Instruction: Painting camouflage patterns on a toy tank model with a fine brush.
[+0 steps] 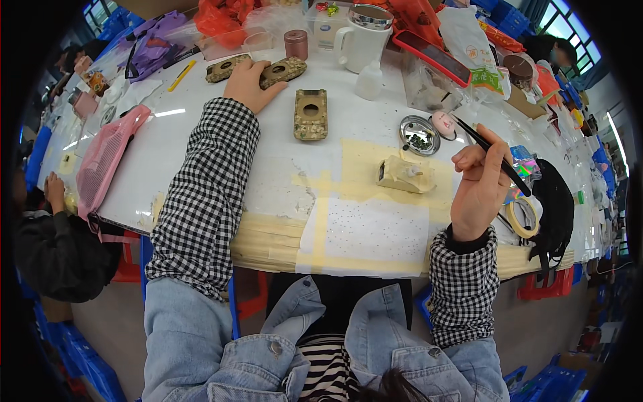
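My left hand reaches to the far left of the table, thumb and fingers around the near end of a camouflage-patterned case with a round hole. A matching camouflage case lies against its fingers on the left. Closer to me, a third such case lies flat, apart from both hands. My right hand is raised at the right, closed on black tweezers whose tips point up and away. Left of it sit a tape-wrapped block and a round metal dish with small dark bits.
A white sheet with tiny dots is taped at the near edge. A white mug, squeeze bottle and red-cased phone stand or lie beyond. Tape roll and black bag are right; another person's hand is left.
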`<state>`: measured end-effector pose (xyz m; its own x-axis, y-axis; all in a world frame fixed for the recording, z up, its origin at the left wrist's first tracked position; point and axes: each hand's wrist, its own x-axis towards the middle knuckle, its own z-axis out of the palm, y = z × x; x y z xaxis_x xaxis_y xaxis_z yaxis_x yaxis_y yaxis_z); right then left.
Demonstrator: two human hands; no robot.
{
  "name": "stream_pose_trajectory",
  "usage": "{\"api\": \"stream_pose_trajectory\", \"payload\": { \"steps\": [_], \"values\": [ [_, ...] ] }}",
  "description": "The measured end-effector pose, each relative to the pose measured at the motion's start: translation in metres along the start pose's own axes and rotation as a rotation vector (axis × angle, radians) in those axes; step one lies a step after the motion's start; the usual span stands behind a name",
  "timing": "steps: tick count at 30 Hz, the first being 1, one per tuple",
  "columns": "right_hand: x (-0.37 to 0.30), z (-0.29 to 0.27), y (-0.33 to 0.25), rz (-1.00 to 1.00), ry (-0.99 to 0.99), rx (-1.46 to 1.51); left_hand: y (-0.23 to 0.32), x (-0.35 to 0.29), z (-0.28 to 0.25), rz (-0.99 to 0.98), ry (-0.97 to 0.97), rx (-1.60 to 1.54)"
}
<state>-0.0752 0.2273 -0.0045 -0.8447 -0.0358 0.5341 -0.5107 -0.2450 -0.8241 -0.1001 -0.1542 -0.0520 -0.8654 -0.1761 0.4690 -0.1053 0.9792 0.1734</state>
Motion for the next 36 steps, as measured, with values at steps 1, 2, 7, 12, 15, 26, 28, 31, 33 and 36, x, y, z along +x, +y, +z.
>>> {"api": "stream_pose_trajectory", "payload": {
  "steps": [1, 2, 7, 12, 15, 26, 28, 31, 33, 36],
  "values": [
    [0.000, 0.001, 0.001, 0.003, 0.003, -0.014, -0.006, -0.001, 0.002, -0.010, 0.008, -0.012],
    [0.001, 0.001, 0.000, 0.003, 0.008, -0.030, -0.008, -0.002, 0.001, -0.016, 0.018, -0.026],
    [0.001, 0.005, -0.007, 0.037, -0.025, -0.104, -0.015, -0.009, -0.013, -0.212, -0.016, -0.252],
    [0.009, -0.001, -0.021, -0.039, -0.124, -0.102, 0.009, -0.004, -0.059, -0.188, 0.149, -0.998],
    [0.023, -0.001, -0.032, -0.146, -0.192, -0.238, 0.064, 0.000, -0.078, -0.126, 0.133, -1.351],
    [0.026, -0.003, -0.005, -0.497, -0.269, -0.635, 0.118, -0.044, -0.060, -0.266, -0.341, -2.211],
    [0.029, -0.002, -0.009, -0.525, -0.351, -0.670, 0.126, -0.046, -0.061, -0.271, -0.321, -2.178],
    [0.038, -0.007, -0.007, -0.507, -0.541, -0.719, 0.127, -0.043, -0.058, -0.248, -0.334, -2.197],
    [0.044, -0.012, -0.003, -0.519, -0.582, -0.735, 0.128, -0.042, -0.060, -0.243, -0.310, -2.194],
    [0.043, -0.011, -0.007, -0.450, -0.566, -0.752, 0.132, -0.042, -0.063, -0.276, -0.263, -2.221]
  ]
}}
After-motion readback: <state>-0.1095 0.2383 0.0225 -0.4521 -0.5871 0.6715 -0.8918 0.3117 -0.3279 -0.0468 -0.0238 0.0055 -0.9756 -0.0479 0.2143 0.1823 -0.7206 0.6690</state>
